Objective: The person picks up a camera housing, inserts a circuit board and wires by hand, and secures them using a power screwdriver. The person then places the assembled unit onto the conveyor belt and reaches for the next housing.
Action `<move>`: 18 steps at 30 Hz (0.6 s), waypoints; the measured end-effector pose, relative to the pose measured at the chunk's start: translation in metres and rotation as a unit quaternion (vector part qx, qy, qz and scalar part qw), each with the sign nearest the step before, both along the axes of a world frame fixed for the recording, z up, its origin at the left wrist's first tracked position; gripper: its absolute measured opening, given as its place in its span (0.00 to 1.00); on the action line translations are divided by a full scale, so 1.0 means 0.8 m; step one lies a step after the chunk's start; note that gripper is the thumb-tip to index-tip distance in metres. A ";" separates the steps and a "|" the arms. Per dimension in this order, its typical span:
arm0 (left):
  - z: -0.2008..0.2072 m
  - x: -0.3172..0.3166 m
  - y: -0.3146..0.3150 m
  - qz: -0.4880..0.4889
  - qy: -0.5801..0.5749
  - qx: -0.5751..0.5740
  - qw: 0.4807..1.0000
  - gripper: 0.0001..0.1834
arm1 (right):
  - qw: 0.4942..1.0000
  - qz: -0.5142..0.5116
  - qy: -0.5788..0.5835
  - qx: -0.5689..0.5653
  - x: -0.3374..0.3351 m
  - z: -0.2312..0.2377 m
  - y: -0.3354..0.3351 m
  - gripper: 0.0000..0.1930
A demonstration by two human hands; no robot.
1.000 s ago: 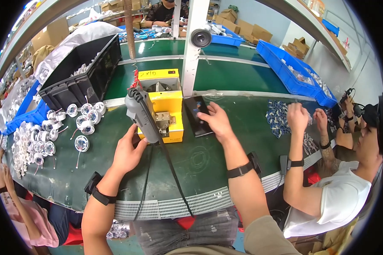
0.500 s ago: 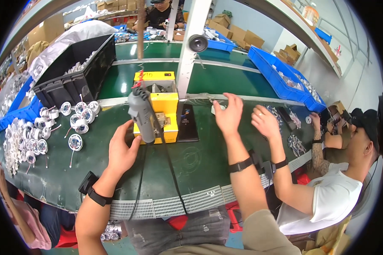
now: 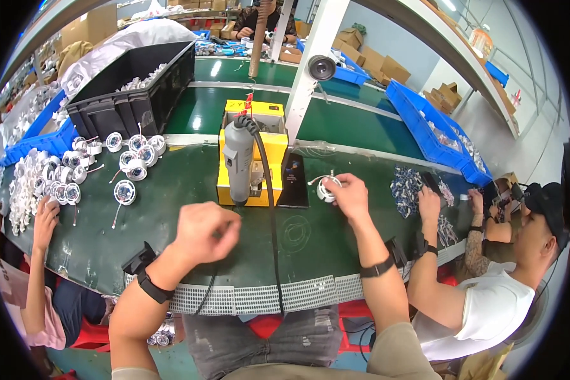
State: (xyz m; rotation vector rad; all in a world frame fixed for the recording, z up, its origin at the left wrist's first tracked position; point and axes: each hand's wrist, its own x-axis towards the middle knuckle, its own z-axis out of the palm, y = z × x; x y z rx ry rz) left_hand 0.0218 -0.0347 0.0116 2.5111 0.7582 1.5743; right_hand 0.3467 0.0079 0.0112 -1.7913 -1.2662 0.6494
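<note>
1. Fingers of the right hand point(image 3: 353, 197) are gripping one white round part point(image 3: 327, 189).
2. One grey power tool point(image 3: 238, 166), one yellow stand point(image 3: 275, 143) and one flat black slab point(image 3: 294, 191) are occupying the table point(image 3: 326, 247) ahead.
3. Right forearm is reaching forward; the blurred left hand point(image 3: 204, 233) is bending inward, its fingers curling; whether they are holding anything, I cannot tell.
4. That round part is sitting at the right fingertips, left of the hand, apart from the slab.
</note>
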 end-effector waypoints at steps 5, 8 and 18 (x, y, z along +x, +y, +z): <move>0.003 0.027 -0.021 -0.092 0.144 -0.165 0.972 0.41 | 0.914 0.163 0.370 0.007 -0.082 0.003 -0.079 0.13; 0.004 0.034 -0.026 -0.128 0.142 -0.184 0.964 0.42 | 0.905 0.214 0.367 -0.010 -0.129 0.001 -0.111 0.12; 0.011 0.016 -0.017 -0.234 0.053 -0.394 0.887 0.38 | 0.903 0.338 -0.079 0.253 -0.110 0.021 -0.062 0.21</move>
